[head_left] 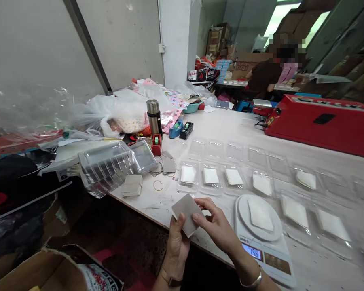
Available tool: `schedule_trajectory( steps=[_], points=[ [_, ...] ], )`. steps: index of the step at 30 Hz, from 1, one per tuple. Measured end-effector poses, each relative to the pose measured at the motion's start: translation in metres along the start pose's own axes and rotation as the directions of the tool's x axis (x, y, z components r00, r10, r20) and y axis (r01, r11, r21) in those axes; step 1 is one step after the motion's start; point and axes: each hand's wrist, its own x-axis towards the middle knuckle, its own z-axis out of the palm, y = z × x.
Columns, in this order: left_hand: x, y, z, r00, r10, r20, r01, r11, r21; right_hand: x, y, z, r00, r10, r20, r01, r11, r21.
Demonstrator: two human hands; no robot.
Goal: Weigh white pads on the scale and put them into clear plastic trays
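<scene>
A small stack of grey cards is held at the table's front edge between both my hands. My left hand grips it from below, thumb on its face. My right hand pinches its right side. On a white kitchen scale beside my right forearm lies a white sheet stack; the scale's display is lit. Behind it stand rows of clear plastic trays, several with white sheets in them. A banded block of cards sits left of my hands, near a rubber band.
Stacked clear plastic trays lean over the left table edge. Tape dispensers and a steel thermos stand behind. A red machine occupies the back right. Below left is an open cardboard box. Another person sits far behind.
</scene>
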Motion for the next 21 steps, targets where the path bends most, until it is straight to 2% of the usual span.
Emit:
schedule_trajectory(
  steps=[2,4,10,15,18,21],
  points=[
    [-0.001,-0.003,0.005,0.996,-0.083,-0.024,0.081,0.993,-0.088,-0.001,-0.003,-0.006,1.000,-0.004,0.000,0.004,1.000,0.006],
    [-0.002,-0.005,0.010,0.994,-0.106,-0.041,0.100,0.988,-0.116,-0.001,-0.004,-0.010,1.000,-0.007,0.020,0.007,1.000,0.005],
    [-0.006,-0.014,0.020,0.989,-0.074,-0.126,0.056,0.989,-0.139,0.006,0.001,-0.020,0.999,0.027,-0.024,-0.026,0.999,0.043],
    [-0.005,-0.011,0.015,0.986,-0.039,-0.164,0.021,0.994,-0.112,0.014,0.002,-0.025,0.992,0.065,0.104,-0.075,0.992,0.102],
    [-0.003,-0.010,0.010,0.986,0.009,-0.165,-0.026,0.995,-0.097,0.015,-0.001,-0.024,0.988,0.079,0.129,-0.084,0.996,0.041],
    [-0.001,-0.009,0.007,0.986,0.043,-0.163,-0.058,0.994,-0.088,0.011,0.000,-0.018,0.997,0.030,0.073,-0.023,0.996,-0.085]
  ],
)
